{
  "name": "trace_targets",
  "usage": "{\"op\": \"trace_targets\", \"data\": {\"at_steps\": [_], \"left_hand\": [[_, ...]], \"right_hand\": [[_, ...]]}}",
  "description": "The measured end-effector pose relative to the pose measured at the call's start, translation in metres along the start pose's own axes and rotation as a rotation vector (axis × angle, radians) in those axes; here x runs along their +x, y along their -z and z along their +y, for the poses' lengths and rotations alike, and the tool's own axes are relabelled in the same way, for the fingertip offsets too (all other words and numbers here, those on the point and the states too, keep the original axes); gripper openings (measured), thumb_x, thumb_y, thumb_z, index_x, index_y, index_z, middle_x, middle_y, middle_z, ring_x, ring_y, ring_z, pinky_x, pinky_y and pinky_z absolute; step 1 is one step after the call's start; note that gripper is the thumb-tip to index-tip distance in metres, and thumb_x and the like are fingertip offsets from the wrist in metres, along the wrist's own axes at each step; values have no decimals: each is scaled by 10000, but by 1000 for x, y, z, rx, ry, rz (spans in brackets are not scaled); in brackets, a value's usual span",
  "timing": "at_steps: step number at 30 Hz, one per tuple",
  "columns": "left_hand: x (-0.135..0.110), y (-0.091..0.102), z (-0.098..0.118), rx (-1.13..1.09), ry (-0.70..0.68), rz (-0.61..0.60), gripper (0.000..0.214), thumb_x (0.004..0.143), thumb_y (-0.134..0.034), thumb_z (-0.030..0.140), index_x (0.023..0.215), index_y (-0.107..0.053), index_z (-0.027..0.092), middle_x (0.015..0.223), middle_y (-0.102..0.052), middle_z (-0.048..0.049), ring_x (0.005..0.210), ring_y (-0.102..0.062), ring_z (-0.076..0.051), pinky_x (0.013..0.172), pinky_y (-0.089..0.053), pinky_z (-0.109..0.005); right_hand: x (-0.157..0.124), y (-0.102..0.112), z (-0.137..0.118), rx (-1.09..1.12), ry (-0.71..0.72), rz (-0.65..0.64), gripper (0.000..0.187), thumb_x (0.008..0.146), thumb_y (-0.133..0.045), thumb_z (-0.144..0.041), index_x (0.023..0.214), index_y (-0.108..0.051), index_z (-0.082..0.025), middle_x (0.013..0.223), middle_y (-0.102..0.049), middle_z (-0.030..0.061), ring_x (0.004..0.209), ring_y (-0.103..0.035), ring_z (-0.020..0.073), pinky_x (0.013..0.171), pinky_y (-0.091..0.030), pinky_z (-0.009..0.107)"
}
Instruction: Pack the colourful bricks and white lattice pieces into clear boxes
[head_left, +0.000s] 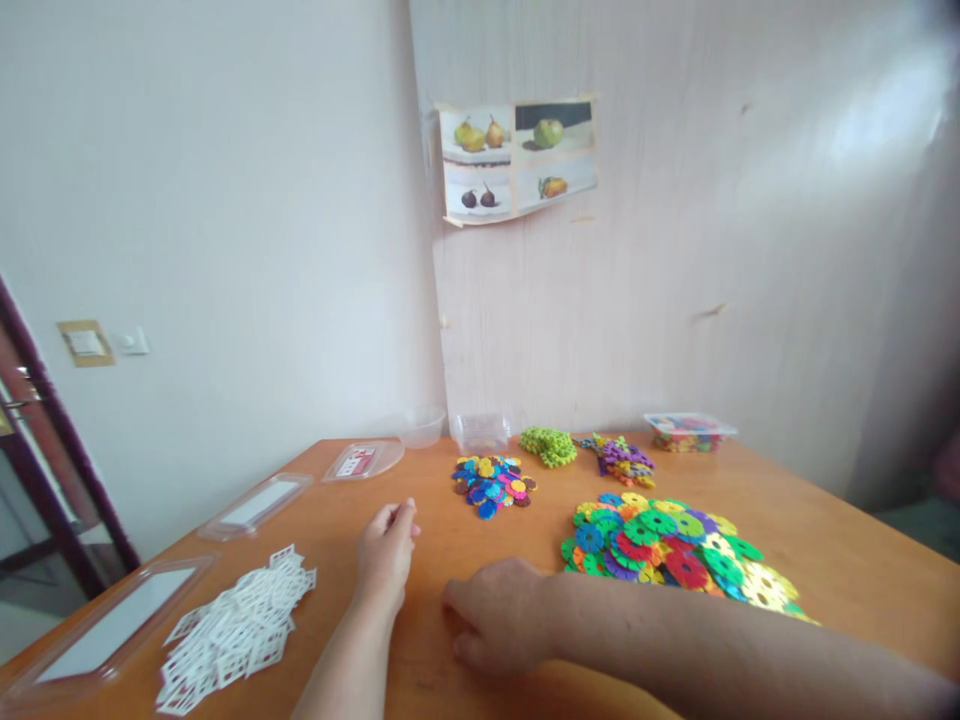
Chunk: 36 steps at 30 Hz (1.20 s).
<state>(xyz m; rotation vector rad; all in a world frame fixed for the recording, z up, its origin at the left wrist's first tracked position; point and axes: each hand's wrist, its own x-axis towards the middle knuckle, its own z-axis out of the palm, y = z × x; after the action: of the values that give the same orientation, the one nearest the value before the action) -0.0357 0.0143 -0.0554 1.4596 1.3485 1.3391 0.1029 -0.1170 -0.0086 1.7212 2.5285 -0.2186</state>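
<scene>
My left hand is closed above the near middle of the wooden table, thumb on top and fingers curled. My right hand is just to its right and lower, back upward, fingers bent inward and pointing left. The two hands are apart. What either holds, if anything, is hidden inside the fingers. A pile of white openwork plastic pieces lies left of my left hand. Beyond my hands is a heap of small coloured discs. Larger notched flower-shaped discs are piled behind my right forearm.
Along the left edge lie clear plastic lids. Two clear tubs, a round one and a rectangular one, stand by the wall. Green pieces, purple and yellow pieces and a lidded box are farther right.
</scene>
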Motion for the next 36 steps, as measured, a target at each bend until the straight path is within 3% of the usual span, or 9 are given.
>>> {"op": "trace_targets", "data": {"at_steps": [11, 14, 17, 24, 28, 32, 36], "left_hand": [[8, -2, -12, -191, 64, 92, 349, 734, -607, 537, 712, -589, 189, 581, -590, 10, 557, -519, -135, 544, -389, -235], [5, -2, -12, -194, 47, 92, 349, 741, -607, 532, 683, -573, 190, 578, -566, 15, 569, -511, -138, 545, -381, -237], [4, -4, -13, -208, 50, 80, 351, 755, -595, 539, 696, -567, 194, 580, -554, 18, 566, -501, -141, 525, -368, -236], [5, -8, -16, -204, 74, 85, 349, 771, -596, 536, 706, -578, 194, 590, -560, 12, 578, -528, -148, 548, -389, -239], [4, -9, -15, -205, 56, 90, 339, 776, -597, 526, 716, -594, 193, 605, -569, 5, 593, -545, -153, 572, -404, -243], [2, -8, -14, -188, 37, 81, 320, 797, -575, 502, 708, -582, 195, 590, -553, 14, 559, -504, -137, 558, -387, -237], [1, -7, -12, -160, 26, 74, 317, 807, -562, 493, 694, -569, 197, 577, -544, 20, 550, -491, -132, 552, -377, -235]], "right_hand": [[56, 29, 20, -109, 79, -130, 411, 818, -494, -396, 1112, -714, -211, 1011, -752, 141, 909, -716, 340, 652, -541, 385], [76, 39, 38, -67, 38, -12, 508, 817, -557, -460, 1255, -658, -223, 1165, -716, 135, 1058, -672, 324, 814, -527, 396], [100, 46, 64, -57, -7, 38, 476, 817, -587, -427, 1247, -666, -241, 1250, -683, 105, 1136, -635, 289, 895, -497, 367], [149, 69, 130, -14, -301, 237, 372, 867, -557, -328, 1217, -673, -274, 1200, -705, 62, 1063, -665, 244, 815, -507, 301], [165, 84, 164, -4, -460, 340, 307, 919, -560, -297, 1206, -661, -264, 1224, -672, 76, 1095, -638, 252, 855, -513, 334], [176, 89, 187, 4, -535, 377, 327, 961, -574, -357, 1244, -588, -193, 1264, -596, 94, 1056, -616, 216, 892, -535, 425], [189, 81, 196, 11, -551, 366, 324, 960, -577, -353, 1240, -588, -191, 1261, -595, 92, 1049, -616, 213, 885, -540, 423]]}}
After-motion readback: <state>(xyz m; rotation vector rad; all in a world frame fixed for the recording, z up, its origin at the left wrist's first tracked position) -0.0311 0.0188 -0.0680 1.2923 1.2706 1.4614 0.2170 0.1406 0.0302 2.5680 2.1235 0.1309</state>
